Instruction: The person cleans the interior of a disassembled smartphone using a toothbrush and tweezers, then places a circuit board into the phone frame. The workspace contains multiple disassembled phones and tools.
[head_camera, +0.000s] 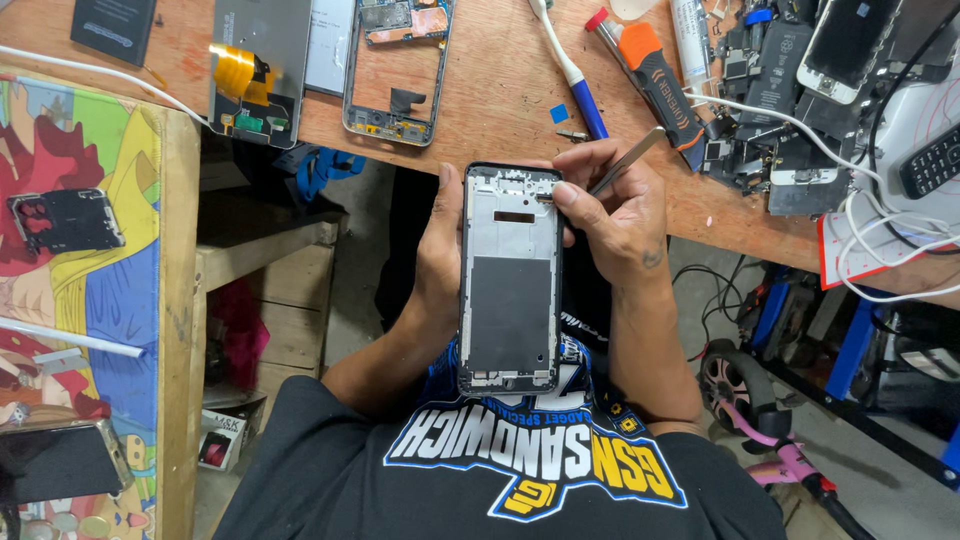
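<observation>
An opened phone frame (510, 280), grey plate exposed, is gripped by the left hand (440, 250); tweezers (625, 162) are pinched in the right hand (615, 215), with a screwdriver (655, 85) beyond on the tabletop (500, 90).

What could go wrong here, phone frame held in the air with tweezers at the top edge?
1. The left hand alone holds the open phone frame over the lap, off the bench; a slip of that grip may drop it.
2. The right hand has the tweezers pressed at the frame's top edge; the tips could skid and scratch parts there.
3. Any small piece lifted could fall to the floor, since nothing lies beneath.
</observation>
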